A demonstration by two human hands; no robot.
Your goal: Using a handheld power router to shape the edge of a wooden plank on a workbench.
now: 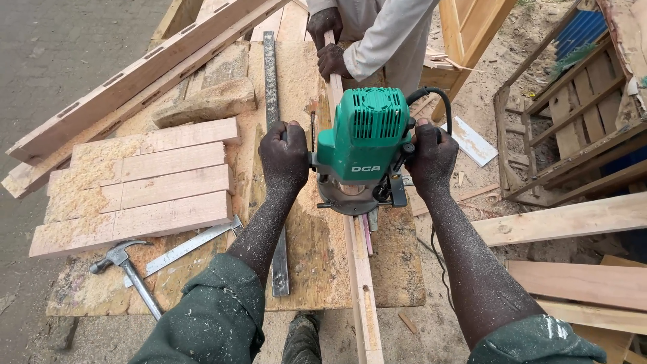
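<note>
Left hand (284, 156) wrapped tight round the left side handle of a green router (362, 149); right hand (431, 158) clenched the same way round the right handle, black cord looping up behind it; both forearms dusted with sawdust. Router seated base-down on a long narrow wood strip (360, 276), running lengthwise from the near edge of the workbench (317, 263) up toward the far end; strip held there by a co-worker's hands (328, 44) (pale long sleeves, one hand above the other on the strip). Just left of the left hand, a long metal straightedge (272, 101) lying parallel to the strip, its lower part passing under the left forearm. Further left, four short planks (145, 185) laid side by side, heaped with sawdust at their left ends; a metal square (192, 244) poking out below them; a claw hammer (125, 266) near the bench's left front corner, head just beside the square's tip. A rough stone block (205, 102) above the planks. Loose boards (573, 219) on the sandy ground to the right.
</note>
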